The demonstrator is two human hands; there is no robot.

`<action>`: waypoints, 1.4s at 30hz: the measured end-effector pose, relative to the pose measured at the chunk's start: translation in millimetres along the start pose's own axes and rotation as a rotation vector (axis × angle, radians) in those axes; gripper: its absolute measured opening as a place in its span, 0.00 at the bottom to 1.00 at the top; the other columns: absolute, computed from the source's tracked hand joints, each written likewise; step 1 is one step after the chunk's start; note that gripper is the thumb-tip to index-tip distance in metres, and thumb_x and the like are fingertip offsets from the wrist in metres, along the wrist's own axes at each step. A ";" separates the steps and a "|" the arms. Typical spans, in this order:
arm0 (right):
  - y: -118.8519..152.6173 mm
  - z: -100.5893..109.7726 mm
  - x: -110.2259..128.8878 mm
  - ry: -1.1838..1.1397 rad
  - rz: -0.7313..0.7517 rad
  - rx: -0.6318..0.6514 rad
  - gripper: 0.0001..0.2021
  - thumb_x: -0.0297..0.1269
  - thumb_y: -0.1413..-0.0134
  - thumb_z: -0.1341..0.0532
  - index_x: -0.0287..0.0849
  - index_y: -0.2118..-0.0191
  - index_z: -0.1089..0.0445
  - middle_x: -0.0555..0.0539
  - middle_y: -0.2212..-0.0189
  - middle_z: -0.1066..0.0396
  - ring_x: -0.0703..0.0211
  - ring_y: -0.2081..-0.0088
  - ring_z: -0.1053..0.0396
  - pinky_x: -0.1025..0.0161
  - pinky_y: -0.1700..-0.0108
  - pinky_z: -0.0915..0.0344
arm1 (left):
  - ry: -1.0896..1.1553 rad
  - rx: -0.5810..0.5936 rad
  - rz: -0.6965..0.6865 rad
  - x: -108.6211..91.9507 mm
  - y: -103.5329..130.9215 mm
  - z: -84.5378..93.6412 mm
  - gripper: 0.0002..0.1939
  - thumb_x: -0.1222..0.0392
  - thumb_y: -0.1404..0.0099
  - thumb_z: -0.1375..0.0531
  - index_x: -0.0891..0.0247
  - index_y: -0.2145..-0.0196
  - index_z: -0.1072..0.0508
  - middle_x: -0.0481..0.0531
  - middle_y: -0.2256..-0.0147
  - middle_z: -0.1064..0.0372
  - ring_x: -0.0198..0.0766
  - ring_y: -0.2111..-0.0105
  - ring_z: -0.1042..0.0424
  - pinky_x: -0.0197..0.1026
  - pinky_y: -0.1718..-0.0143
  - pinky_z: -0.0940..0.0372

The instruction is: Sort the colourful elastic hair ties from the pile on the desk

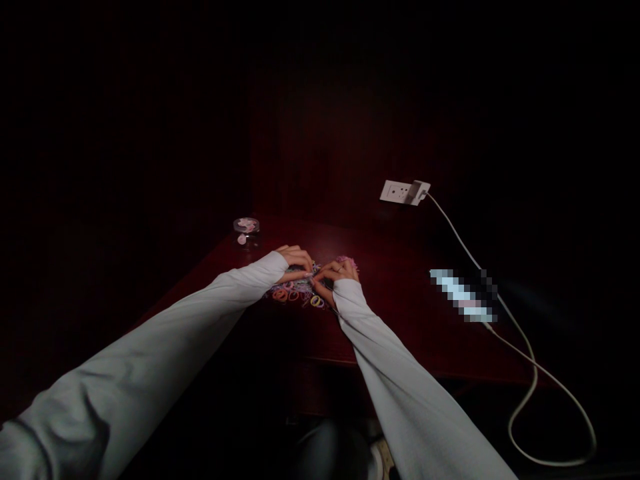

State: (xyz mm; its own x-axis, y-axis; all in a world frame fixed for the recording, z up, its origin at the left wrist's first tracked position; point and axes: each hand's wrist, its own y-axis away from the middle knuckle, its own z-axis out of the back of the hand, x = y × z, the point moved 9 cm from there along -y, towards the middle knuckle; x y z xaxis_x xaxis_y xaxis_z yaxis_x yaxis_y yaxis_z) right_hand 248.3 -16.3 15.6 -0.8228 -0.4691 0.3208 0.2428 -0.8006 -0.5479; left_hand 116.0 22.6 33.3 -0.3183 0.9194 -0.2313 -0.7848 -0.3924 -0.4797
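A pile of small coloured hair ties [293,295] lies on the dark red table, with orange, yellow, purple and pink loops showing. Over its left side is my left hand [296,260], its thumb and fingers pinched together. My right hand [336,272], with a ring on one finger, meets it from the right, its fingertips also pinched. What sits between the fingertips is too small and dim to name. A pink bunch [347,261] shows just behind my right hand. Both hands cover part of the pile.
A clear round container [247,227] with pink pieces stands at the table's back left. A white wall socket [400,192] holds a plug, whose white cable [460,240] runs to a blurred-out device [463,295] on the right and loops past the table edge.
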 end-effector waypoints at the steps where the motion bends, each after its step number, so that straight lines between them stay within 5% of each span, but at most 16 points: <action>1: -0.1 -0.4 -0.6 -0.001 -0.002 0.002 0.10 0.49 0.34 0.33 0.53 0.61 0.16 0.48 0.57 0.19 0.50 0.51 0.35 0.53 0.47 0.43 | 0.003 0.001 -0.002 -0.8 0.0 -0.1 0.17 0.47 0.22 0.43 0.58 0.58 0.19 0.53 0.53 0.19 0.43 0.52 0.27 0.44 0.49 0.41; 42: -1.7 -4.1 -14.7 -0.138 -0.063 -0.005 0.11 0.53 0.37 0.31 0.56 0.62 0.15 0.47 0.58 0.20 0.50 0.53 0.34 0.51 0.47 0.41 | 0.031 -0.007 0.040 5.4 -1.0 -0.4 0.18 0.46 0.22 0.43 0.59 0.58 0.18 0.54 0.54 0.19 0.43 0.53 0.25 0.44 0.49 0.41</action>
State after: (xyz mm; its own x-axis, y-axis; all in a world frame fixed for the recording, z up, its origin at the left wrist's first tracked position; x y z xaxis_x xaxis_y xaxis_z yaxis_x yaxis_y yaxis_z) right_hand 257.9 -6.5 8.7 -0.7576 -0.4650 0.4581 0.1900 -0.8285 -0.5268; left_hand 115.2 27.9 32.2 -0.3327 0.9017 -0.2762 -0.7680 -0.4290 -0.4756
